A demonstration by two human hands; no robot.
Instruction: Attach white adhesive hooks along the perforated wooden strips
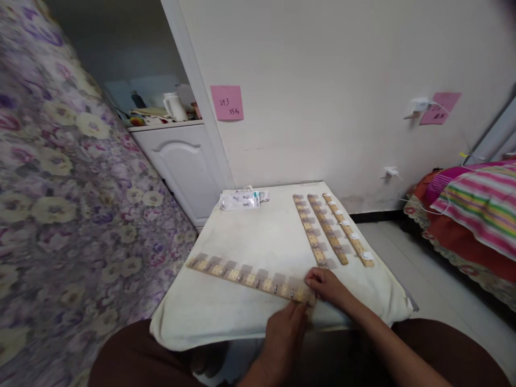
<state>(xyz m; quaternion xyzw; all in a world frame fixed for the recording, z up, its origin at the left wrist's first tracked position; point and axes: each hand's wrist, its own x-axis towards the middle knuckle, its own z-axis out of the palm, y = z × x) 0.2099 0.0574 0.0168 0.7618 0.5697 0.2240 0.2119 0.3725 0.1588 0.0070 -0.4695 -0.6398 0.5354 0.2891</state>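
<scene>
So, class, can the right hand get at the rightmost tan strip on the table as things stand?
Probably yes: between the right hand and the near end of the rightmost tan strip, only tablecloth shows.

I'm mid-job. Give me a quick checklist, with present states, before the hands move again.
1. Long, pale wooden strip with metal clips lying on the cream cloth-covered table: ok.
2. Left hand at the strip's right end: ok, on the near side.
3. Right hand at that same end: ok.
4. Firmness of either hand's hold: cannot tell; the fingers hide the contact.
5. Three similar narrow wooden strips apart from the long one: ok, side by side on the table's right.
6. Flat clear-and-white packaging away from both hands: ok, at the far left corner.
</scene>
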